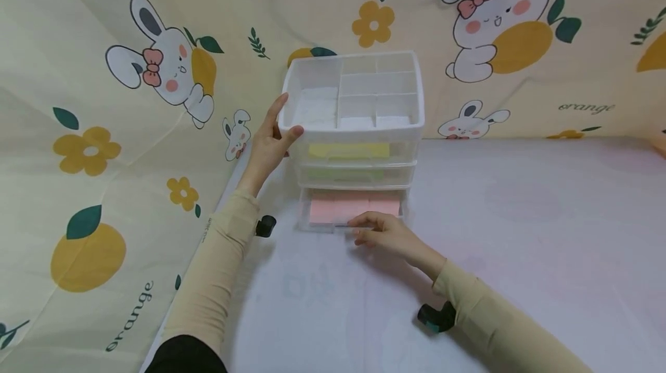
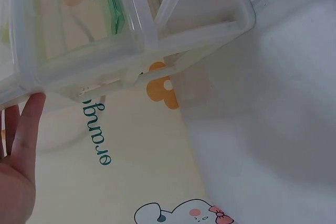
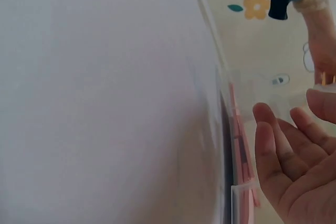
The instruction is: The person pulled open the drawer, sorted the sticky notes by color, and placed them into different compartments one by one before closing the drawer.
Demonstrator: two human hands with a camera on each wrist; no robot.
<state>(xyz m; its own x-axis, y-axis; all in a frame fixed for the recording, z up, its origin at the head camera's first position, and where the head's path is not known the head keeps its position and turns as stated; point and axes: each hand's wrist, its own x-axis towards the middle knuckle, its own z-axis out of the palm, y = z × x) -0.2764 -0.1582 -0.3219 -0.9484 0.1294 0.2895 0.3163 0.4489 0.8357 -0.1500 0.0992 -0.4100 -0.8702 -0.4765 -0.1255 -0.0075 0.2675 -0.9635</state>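
Note:
A white and clear plastic drawer organizer (image 1: 354, 121) stands against the patterned backdrop, with a divided tray on top. My left hand (image 1: 267, 147) holds its upper left corner, thumb on the front rim and fingers along the side. The bottom drawer (image 1: 314, 226) is pulled out and shows pink paper-like pieces (image 1: 338, 206). At that drawer's front edge is my right hand (image 1: 390, 237), fingers loosely bent and thumb apart. In the right wrist view the right hand (image 3: 299, 166) has nothing visible between fingers and thumb. The left wrist view shows the left fingers (image 2: 29, 135) against the organizer's side.
Yellow contents (image 1: 348, 150) show through the upper drawer, and pale green ones (image 1: 343, 174) through the middle drawer. A white tabletop (image 1: 520, 234) extends in front and to the right. The backdrop cloth (image 1: 156, 147) rises behind and along the left.

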